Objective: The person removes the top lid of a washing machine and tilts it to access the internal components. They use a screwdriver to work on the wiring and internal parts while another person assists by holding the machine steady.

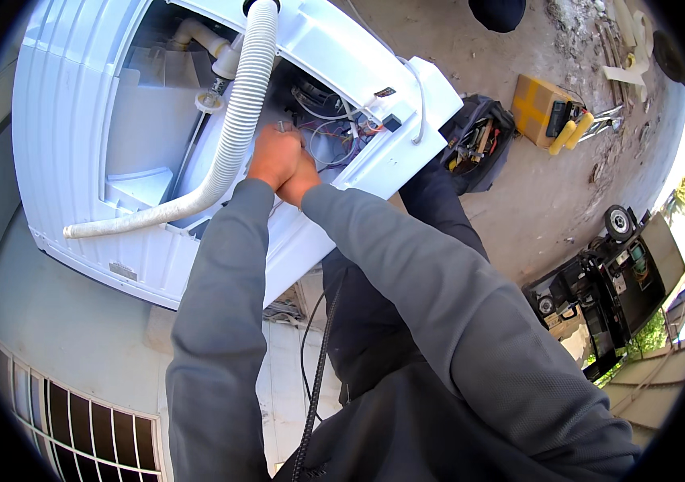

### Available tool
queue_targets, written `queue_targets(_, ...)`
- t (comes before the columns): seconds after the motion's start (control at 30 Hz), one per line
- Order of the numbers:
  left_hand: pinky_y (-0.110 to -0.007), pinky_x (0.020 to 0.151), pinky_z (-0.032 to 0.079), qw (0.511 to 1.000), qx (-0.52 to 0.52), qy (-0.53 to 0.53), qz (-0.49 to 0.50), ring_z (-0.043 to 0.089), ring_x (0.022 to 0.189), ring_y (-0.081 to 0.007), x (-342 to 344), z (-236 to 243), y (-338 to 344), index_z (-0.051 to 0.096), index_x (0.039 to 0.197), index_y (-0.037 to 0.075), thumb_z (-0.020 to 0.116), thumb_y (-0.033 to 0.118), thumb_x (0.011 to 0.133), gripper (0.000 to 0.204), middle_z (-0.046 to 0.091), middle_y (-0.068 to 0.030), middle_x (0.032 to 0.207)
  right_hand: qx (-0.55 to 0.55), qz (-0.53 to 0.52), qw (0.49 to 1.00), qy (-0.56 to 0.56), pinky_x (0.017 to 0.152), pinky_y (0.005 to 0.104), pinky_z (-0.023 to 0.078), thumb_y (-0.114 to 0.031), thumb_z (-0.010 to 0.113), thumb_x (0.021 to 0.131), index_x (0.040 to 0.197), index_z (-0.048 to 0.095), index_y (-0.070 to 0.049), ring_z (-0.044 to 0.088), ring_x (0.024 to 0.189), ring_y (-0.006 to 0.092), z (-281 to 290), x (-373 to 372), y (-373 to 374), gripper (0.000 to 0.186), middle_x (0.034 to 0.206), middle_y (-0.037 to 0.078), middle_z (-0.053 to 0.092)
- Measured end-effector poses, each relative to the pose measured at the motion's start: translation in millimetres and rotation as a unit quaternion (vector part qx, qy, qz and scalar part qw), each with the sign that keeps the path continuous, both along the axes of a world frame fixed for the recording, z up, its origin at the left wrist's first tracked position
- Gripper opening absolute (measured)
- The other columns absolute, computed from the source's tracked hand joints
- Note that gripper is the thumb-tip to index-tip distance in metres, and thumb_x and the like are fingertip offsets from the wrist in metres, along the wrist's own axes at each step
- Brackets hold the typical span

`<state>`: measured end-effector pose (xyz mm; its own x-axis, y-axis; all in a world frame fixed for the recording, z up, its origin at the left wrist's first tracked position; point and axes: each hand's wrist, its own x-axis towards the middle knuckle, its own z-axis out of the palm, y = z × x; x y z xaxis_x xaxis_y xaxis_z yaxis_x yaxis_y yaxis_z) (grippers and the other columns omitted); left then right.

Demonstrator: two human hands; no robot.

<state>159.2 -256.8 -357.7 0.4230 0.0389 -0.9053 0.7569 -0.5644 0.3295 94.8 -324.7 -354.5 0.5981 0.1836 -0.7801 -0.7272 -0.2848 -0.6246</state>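
A white washing machine (53,145) lies in front of me with its inside exposed through a large opening. My left hand (272,154) is closed at the opening's right part, beside the ribbed grey drain hose (239,128). Pressed against it, my right hand (300,178) is closed too. Whatever the fingers grip is hidden between and beneath them. Thin coloured wires (338,140) run just right of my hands, below a dark round part (314,98). Left of the hose, a white plastic pipe fitting (226,60) sits inside the casing.
An open dark tool bag (483,145) with tools stands right of the machine. Beyond it are a cardboard box (537,108) and yellow-handled tools (571,132). A three-wheeled vehicle (607,281) stands farther right. A barred window (77,418) is at lower left.
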Motion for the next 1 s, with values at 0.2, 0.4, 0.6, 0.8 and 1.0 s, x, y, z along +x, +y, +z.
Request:
queue_targets(0.2,-0.037,0.072,0.05,0.999,-0.009,-0.001,0.044,0.061,0.073,-0.0243,-4,-3,4,0.065,0.077,-0.004,0.054,0.003,0.081,0.014,0.067,-0.0122,0.076,-0.016,0.08,0.997,0.011,0.095,0.0429,0.052,-0.024,0.074,0.085,0.119,0.066,-0.007,0.064,0.115,0.0386,-5,4,0,0.038,0.12,0.019,0.069)
queue_targets(0.4,-0.037,0.072,0.05,0.999,0.027,-0.038,0.018,0.061,0.074,-0.0244,-15,-23,12,0.066,0.081,-0.004,0.059,0.005,0.083,0.011,0.067,-0.0129,0.08,0.012,0.068,0.998,-0.009,0.094,0.0449,0.053,-0.021,0.069,0.088,0.118,0.068,-0.009,0.065,0.112,0.0385,-9,1,-2,0.032,0.12,0.019,0.07)
queue_targets(0.6,-0.04,0.075,0.05,0.996,0.063,-0.057,-0.013,0.064,0.077,-0.029,-10,-17,4,0.067,0.085,-0.005,0.061,0.009,0.083,0.016,0.069,-0.0175,0.083,0.041,0.087,0.992,0.083,0.094,0.0437,0.052,-0.018,0.068,0.089,0.119,0.067,-0.01,0.064,0.114,0.0374,-12,14,-5,0.032,0.121,0.018,0.069)
queue_targets(0.8,-0.044,0.081,0.052,0.994,0.079,0.001,-0.071,0.068,0.088,-0.0402,4,-20,7,0.07,0.094,-0.009,0.061,0.016,0.083,0.029,0.072,-0.0268,0.096,0.037,0.102,0.991,0.077,0.091,0.0436,0.054,-0.018,0.069,0.089,0.115,0.068,-0.009,0.067,0.109,0.0363,-9,20,-6,0.028,0.116,0.017,0.071)
queue_targets(1.0,-0.043,0.085,0.053,0.988,0.105,0.015,-0.111,0.069,0.097,-0.0436,16,-7,-1,0.072,0.097,-0.01,0.063,0.02,0.083,0.035,0.071,-0.0329,0.105,0.036,0.088,0.986,0.135,0.086,0.042,0.055,-0.015,0.071,0.087,0.115,0.068,-0.008,0.069,0.106,0.0349,-5,29,-8,0.029,0.116,0.016,0.071)
